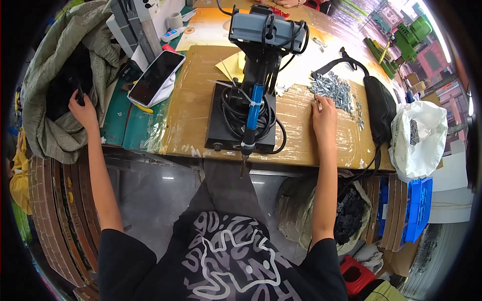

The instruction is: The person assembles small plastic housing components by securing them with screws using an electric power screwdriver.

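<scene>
My left hand [84, 111] reaches over the open mouth of a grey-green woven sack [37, 120] at the left. Its fingers are closed on a black part [80, 95], and dark contents lie in shadow below. On the right of the table, my right hand [325, 114] is at the near left edge of a pile of small metal parts [332, 86]. Its thumb and fingers are pinched together; what they hold is too small to make out. Between my hands stands a black bench device [216, 125] with coiled cable and a blue-handled tool [255, 103], its metal tip pointing down.
A phone [156, 75] leans at the left. Right of the metal pile lie a black pouch [379, 105] and a white plastic bag [419, 150]. Below the table stands a sack of black pieces [351, 215]. Another person's hands [286, 2] show at the far edge.
</scene>
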{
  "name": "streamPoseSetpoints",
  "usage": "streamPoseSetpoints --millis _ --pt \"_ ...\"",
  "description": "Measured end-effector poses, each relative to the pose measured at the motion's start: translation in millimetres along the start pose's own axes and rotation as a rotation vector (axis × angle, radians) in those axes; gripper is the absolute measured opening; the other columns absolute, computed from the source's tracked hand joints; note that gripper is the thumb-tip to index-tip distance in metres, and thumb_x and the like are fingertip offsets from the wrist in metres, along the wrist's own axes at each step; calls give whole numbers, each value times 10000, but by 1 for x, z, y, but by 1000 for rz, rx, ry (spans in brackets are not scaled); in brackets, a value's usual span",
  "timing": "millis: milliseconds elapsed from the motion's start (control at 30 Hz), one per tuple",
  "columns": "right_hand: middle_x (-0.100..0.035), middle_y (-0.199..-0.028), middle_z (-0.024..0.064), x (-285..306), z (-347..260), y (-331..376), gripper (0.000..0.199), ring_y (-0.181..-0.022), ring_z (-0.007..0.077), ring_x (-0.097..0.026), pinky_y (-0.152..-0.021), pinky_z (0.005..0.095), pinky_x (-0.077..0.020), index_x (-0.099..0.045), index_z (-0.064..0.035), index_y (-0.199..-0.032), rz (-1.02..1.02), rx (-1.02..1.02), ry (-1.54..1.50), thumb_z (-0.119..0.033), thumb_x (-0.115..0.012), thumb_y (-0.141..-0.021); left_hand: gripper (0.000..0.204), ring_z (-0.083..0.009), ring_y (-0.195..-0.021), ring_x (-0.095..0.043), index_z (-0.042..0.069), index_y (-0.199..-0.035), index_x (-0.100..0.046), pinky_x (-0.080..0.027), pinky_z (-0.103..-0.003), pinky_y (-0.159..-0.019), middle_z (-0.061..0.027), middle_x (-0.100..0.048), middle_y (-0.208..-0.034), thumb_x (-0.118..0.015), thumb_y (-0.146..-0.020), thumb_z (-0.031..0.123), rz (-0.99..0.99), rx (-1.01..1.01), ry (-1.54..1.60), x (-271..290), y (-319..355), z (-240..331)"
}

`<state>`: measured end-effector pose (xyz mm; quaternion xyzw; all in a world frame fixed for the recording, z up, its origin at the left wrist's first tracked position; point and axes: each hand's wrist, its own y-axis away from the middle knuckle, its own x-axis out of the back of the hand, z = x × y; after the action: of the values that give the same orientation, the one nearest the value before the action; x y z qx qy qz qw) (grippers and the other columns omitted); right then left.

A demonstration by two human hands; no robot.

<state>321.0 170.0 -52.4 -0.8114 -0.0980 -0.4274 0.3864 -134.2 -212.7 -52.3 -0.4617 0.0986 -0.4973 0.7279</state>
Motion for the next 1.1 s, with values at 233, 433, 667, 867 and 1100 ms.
streamPoseSetpoints --millis 233,433,667,867,1100 --pt "-496 -856 139 -3 -12 4 117 -694 324 -537 -591 389 -436 -530 -16 -878 11 -57 92 -107 -477 -828 322 -290 -960 -466 76 -1105 -483 -372 -358 -840 -139 -430 -1079 -523 -787 102 -24 -99 12 2 -1 -6" --pt "-497 -840 117 -4 -10 0 62 -675 320 -529 -564 389 -422 -484 -39 -797 52 -98 42 -95 -511 -804 355 -278 -1007 -455 69 -1084 -494 -359 -353 -871 -126 -447 -1092 -516 -734 11 -76 -126 45 3 -2 2" --pt "-508 -821 96 -3 -11 -12 48 -686 308 -534 -563 378 -419 -496 -51 -799 78 -127 12 -82 -527 -780 381 -259 -1018 -462 60 -1064 -520 -361 -336 -883 -109 -472 -1115 -505 -696 -36 -163 -97 80 -5 -6 -11" --pt "-521 -803 97 1 -7 -11 54 -720 304 -540 -582 380 -423 -506 -57 -806 56 -192 -58 -90 -534 -775 365 -248 -1025 -462 60 -1085 -512 -353 -338 -889 -104 -471 -1122 -485 -733 -35 -183 -29 95 -7 -7 -6" --pt "-518 -852 108 1 -17 2 69 -743 330 -537 -617 397 -435 -510 -60 -820 22 -214 -9 -116 -532 -787 268 -153 -819 -548 12 -1099 -442 -446 -269 -730 -109 -528 -1033 -494 -842 66 -14 177 333 19 9 9"
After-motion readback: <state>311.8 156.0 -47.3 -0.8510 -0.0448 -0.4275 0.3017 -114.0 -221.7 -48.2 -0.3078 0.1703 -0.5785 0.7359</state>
